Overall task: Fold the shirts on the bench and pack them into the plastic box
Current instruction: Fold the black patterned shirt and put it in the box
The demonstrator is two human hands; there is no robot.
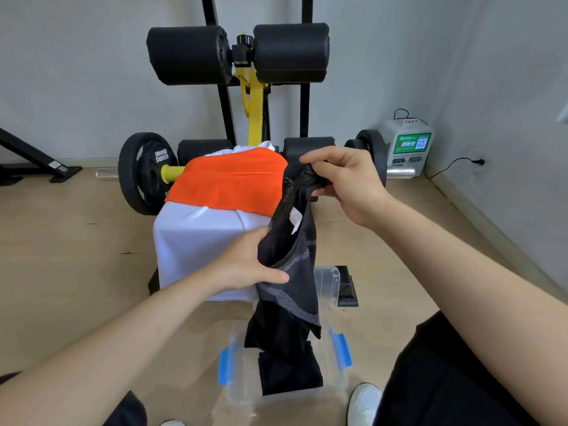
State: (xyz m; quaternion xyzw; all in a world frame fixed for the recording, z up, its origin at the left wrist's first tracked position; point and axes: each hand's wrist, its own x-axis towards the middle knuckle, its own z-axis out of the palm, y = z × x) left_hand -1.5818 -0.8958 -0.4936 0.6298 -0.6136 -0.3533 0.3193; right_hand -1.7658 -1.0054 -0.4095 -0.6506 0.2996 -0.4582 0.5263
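Status: the task is judged to be at an early stage. The right hand (344, 182) pinches the bunched upper end of the black shirt (295, 272), fingers curled round the fabric. The left hand (246, 265) grips the same shirt at mid-length, thumb on top and fingers tucked under the cloth. The black shirt hangs between the 2 hands as a loose, twisted length, not as a flat fold, and its lower end reaches down into the open box (242, 392). The box stands on the floor (76, 241) just in front of the bench (253, 118), with its blue latches (224, 367) released. A dark patch lies at the box bottom, directly under the hanging hem. The view does not show whether this patch is the tail of the held shirt or a separate folded item, so no shirt can be confirmed as packed. 2 shirts remain on the bench. The white shirt (196, 241) is draped over the near end and hangs down its front. The orange shirt (227, 182) lies across it, further back. Neither appears folded to packing size. Remaining work, as judged: fold and place the black shirt, then fold and pack the orange and white shirts.
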